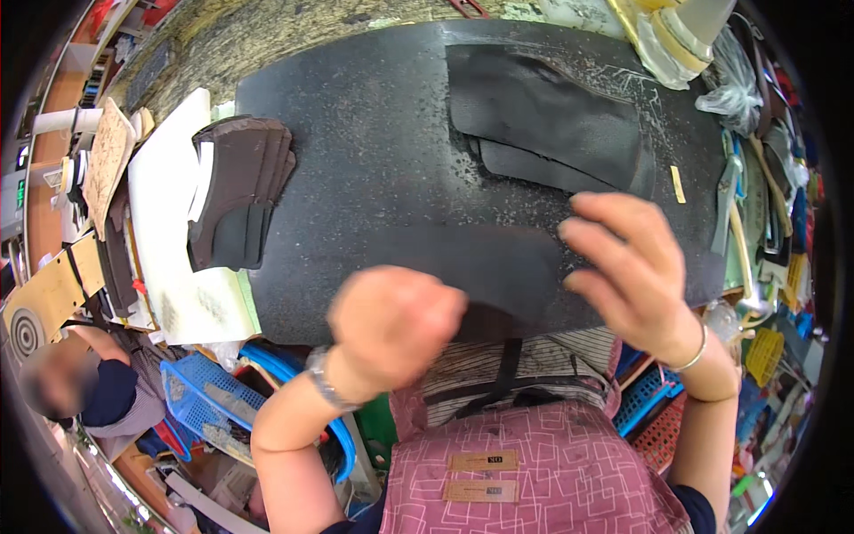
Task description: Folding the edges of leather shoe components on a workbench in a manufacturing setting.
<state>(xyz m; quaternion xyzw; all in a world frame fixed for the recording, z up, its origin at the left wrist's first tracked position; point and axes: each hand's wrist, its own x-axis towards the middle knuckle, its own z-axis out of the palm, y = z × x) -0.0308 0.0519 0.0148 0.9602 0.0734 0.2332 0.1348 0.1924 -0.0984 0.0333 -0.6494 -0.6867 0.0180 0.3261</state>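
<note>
Presumably for easy reach, the flat, black, leather-like sheet [498,258] lies on the black, speckled worktop [356,160] between the left hand [391,320], whose grip I cannot tell, and the right hand [636,267], with fingers apart.

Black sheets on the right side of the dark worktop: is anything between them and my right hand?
Nothing visible stands between your right hand and the black sheets. Your fingertips are close to their near edge, over the speckled dark worktop; I can't tell if they touch.
</note>
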